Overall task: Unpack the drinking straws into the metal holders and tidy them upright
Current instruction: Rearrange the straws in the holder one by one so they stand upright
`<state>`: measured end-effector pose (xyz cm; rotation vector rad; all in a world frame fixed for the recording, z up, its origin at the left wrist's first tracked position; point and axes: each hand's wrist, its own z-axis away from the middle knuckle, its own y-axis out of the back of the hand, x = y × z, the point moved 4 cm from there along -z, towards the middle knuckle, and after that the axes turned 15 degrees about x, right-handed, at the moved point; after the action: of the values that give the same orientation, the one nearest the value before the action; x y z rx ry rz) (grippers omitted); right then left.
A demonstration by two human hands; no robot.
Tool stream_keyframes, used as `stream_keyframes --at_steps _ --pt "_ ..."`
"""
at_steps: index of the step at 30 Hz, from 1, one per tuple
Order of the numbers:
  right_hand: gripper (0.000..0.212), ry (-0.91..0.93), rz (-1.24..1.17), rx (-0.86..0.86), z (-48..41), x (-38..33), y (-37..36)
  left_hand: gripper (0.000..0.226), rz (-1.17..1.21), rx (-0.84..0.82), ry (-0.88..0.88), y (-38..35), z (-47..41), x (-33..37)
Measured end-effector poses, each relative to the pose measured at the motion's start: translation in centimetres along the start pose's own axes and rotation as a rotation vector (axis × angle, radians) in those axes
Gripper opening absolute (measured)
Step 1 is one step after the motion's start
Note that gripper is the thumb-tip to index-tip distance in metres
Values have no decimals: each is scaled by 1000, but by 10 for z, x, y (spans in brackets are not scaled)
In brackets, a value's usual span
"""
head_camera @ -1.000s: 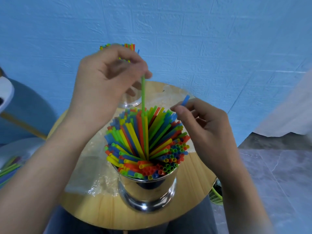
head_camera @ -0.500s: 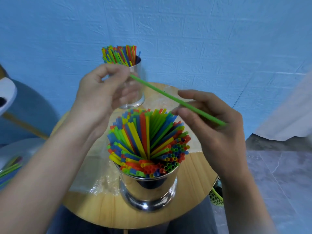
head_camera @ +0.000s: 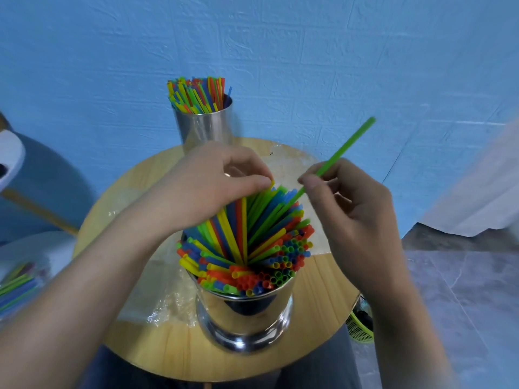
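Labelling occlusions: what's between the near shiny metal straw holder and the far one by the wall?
Head view: the left hand, pinching a yellow straw by its tip, over the round wooden table.

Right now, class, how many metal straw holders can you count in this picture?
2. The near holder stands at the front of the round table, full of straws. The far holder stands at the back by the wall, its base hidden behind the left hand.

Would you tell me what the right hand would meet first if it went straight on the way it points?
Probably the left hand, pinching straws in the near holder; the right hand, holding the green straw, might miss it: depth is unclear.
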<state>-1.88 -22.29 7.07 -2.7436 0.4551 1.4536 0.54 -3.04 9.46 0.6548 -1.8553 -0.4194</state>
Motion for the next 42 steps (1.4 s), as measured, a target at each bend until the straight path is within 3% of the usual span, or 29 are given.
stream_keyframes --at_steps 2,7,14,17,21,23,29,32,37,42 --pt "10 -26 0 -51 2 1 -2 3 41 55 -41 3 -1 3" --pt "70 1 -45 32 3 2 -2 8 213 245 -110 13 -1 9" --pt "91 64 -11 36 4 4 -1 13 434 544 -142 35 0 14" --pt "76 76 28 16 4 5 0 8 529 686 -109 49 0 13" --pt "17 4 43 37 4 10 -1 3 667 796 4 58 0 2" --pt "16 0 75 26 4 12 -2 5 754 823 79 59 0 -5" --pt "17 -72 31 -120 4 15 -8 4 1015 766 320 51 2 -19" --pt "21 -91 -142 -27 1 10 -3 7 1018 702 387 42 5 -18" --pt "19 -137 -474 194 -5 8 11 12 763 610 305 30 8 -12" --pt "24 -144 -489 394 -10 7 26 8 379 336 174 21 4 -6"
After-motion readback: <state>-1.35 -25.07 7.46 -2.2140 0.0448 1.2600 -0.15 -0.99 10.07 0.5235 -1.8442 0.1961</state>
